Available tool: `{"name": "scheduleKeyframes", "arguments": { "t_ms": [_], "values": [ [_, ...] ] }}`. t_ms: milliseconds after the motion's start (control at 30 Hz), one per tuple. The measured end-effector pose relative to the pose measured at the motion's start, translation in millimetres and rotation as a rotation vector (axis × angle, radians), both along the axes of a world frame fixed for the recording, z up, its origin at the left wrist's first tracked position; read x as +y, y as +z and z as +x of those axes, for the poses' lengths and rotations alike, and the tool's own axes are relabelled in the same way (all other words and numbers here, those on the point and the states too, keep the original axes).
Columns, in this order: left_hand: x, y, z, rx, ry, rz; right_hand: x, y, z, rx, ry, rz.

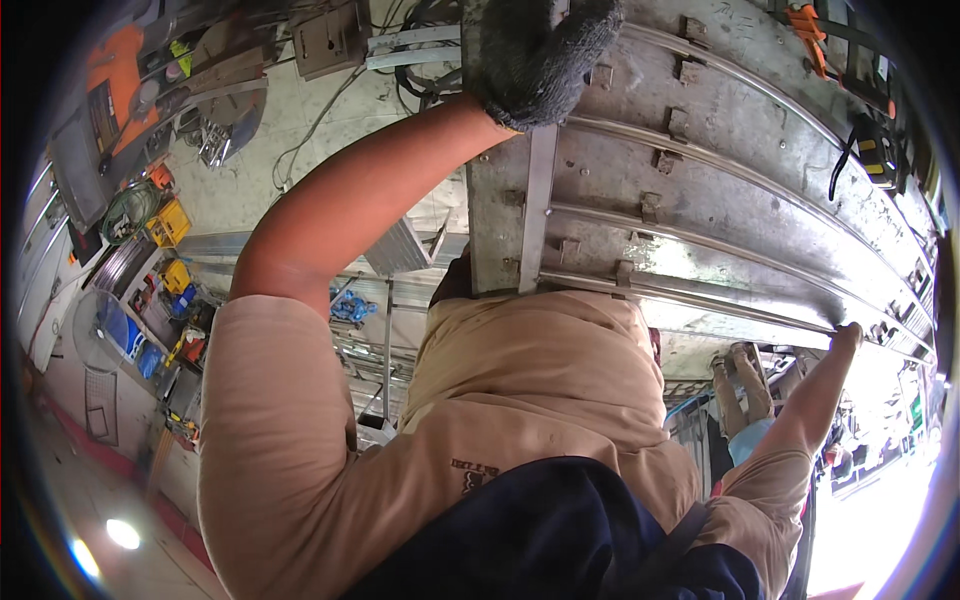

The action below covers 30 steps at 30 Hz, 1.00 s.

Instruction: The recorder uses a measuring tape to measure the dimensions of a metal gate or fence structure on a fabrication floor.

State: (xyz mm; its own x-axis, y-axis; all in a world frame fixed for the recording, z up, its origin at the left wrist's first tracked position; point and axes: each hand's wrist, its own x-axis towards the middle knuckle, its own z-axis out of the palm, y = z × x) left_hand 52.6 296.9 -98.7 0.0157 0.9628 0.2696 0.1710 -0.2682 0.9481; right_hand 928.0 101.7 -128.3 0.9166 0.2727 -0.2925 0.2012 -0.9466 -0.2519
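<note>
Left hand (540, 55) in dark knit glove, closed over flat steel bar (537, 200) on ribbed metal panel (700, 190), right hand (848, 335) gripping panel's far edge, grip unclear

Dark grey knit glove (535, 55), seemingly speckled

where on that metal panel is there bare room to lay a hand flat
Free strips run between the long rails on the grey metal panel, right of the upright bar. Crowded spots: the small brackets along each rail, the gloved left hand up top, the right hand at the lower edge.
</note>
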Motion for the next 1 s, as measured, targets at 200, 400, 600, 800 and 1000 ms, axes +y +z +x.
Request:
{"name": "scheduleKeyframes", "arguments": {
  "t_ms": [200, 400, 600, 800, 1000],
  "values": [
    [3, -5, 2, -0.061, 0.028, 0.062, 3, 7, -23, -0.001, -0.053, 0.059],
    [4, -11, 4, -0.090, 0.055, 0.030, 5, 7, -33, 0.035, -0.098, 0.135],
    [1, -13, -15, -0.116, 0.052, 0.007, 3, 12, -60, 0.146, -0.185, 0.297],
    [-65, -6, -35, -0.008, 0.502, 0.099, 2, 35, -115, 0.208, -0.375, 0.396],
    [-121, 28, -31, 0.473, 0.346, -0.002, -14, 38, -181, 0.348, -0.195, 0.226]
  ]
}}
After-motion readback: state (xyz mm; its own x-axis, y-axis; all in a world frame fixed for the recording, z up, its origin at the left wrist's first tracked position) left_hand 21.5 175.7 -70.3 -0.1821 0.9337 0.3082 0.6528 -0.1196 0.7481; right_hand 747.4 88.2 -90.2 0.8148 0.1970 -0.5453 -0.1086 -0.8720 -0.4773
